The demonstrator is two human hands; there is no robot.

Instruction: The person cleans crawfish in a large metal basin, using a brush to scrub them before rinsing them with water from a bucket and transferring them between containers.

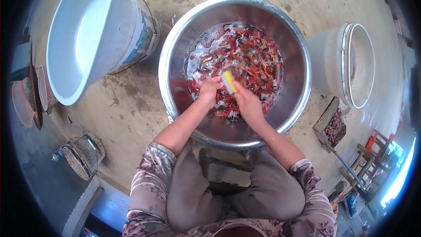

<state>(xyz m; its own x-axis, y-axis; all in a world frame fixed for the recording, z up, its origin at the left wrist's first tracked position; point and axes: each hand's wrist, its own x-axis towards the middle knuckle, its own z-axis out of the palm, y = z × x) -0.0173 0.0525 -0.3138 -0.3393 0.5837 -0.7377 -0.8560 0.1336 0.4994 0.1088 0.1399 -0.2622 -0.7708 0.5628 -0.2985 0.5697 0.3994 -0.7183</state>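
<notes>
A wide steel basin stands before my knees, with many red crayfish in water and whitish foam on the left. Over them, my right hand is closed round a small yellow scrubbing brush. Its white bristles face my left hand. That hand is closed too, with its fingertips close to the bristles; what they hold is too small and hidden to make out. Both forearms reach over the basin's near rim.
On the left, a large pale-blue tub rests tilted on a white bucket. A translucent white bucket stands right of the basin, near a long-handled dustpan of debris. A smaller bucket sits lower left, and wooden stools lower right.
</notes>
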